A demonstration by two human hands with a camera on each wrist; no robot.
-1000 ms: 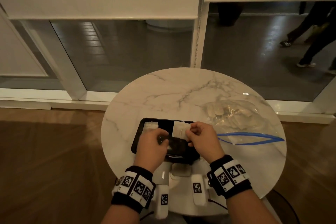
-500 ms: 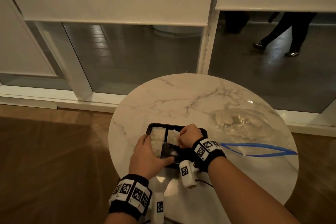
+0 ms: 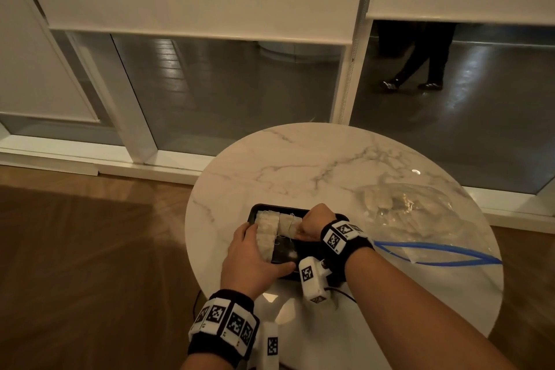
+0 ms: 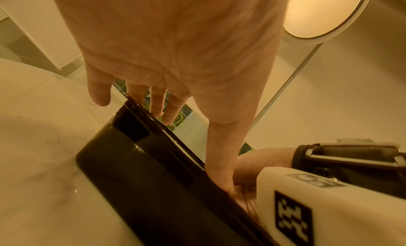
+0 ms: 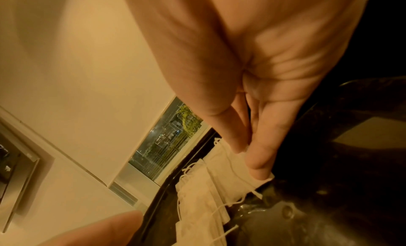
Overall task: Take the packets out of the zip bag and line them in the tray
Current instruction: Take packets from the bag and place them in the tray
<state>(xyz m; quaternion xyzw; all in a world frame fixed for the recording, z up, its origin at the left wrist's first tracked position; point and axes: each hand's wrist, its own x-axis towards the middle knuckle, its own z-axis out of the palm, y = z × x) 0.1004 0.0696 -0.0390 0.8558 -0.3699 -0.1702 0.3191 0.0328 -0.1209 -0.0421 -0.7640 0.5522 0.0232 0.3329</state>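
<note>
A black tray [image 3: 318,275] sits on the near left of the round marble table [image 3: 300,165]. White packets with strings [image 3: 265,231] lie along its left end. My right hand [image 3: 300,228] pinches one more packet [image 3: 288,224] by its edge between thumb and forefinger and sets it beside them; the right wrist view shows this packet [image 5: 232,169] touching the tray floor [image 5: 329,215]. My left hand [image 3: 264,249] rests on the tray's near left corner, fingers straight along the side, thumb on the near rim [image 4: 153,180]. The clear zip bag [image 3: 414,219] lies to the right with more packets inside.
The bag's blue zip [image 3: 435,254] gapes toward me near the table's right edge. Glass panels and roller blinds stand behind the table, and a person's legs [image 3: 420,63] show beyond the glass. A wooden floor [image 3: 90,249] lies to the left.
My right hand has carried the packet down and left into the tray, next to those lying there. My left hand has shifted from above the tray to its near left corner.
</note>
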